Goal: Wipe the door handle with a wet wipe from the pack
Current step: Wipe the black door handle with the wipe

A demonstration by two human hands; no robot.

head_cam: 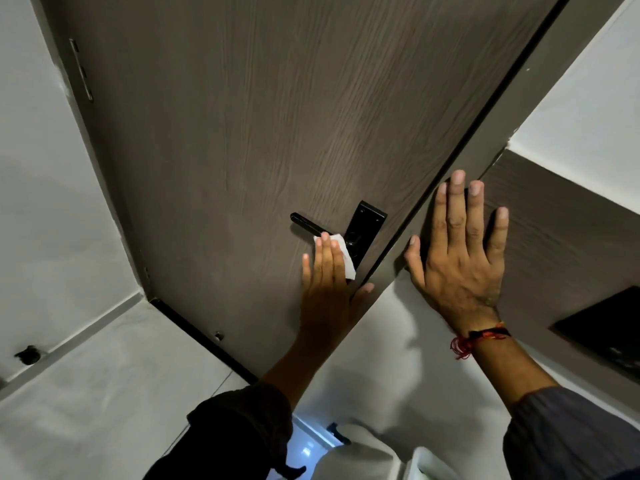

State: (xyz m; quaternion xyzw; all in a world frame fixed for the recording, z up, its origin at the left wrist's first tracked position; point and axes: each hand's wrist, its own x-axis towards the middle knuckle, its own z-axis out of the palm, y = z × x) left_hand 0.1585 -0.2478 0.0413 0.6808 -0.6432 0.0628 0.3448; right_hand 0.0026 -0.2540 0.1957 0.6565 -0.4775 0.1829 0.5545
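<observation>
A black lever door handle [306, 224] on a black backplate [367, 230] sits on the brown wood-grain door [242, 133]. My left hand [329, 285] presses a white wet wipe [344, 254] against the inner end of the handle, just beside the backplate, fingers flat over the wipe and thumb reaching round the door edge. My right hand [460, 258] lies flat with fingers spread on the brown door frame [554, 237], to the right of the door edge, holding nothing. The wipe pack is out of sight.
White walls [52, 168] flank the door on the left and upper right. A hinge [81, 69] shows on the door's left edge. A dark panel [609, 327] sits on the frame at right. White fixtures [363, 452] lie below.
</observation>
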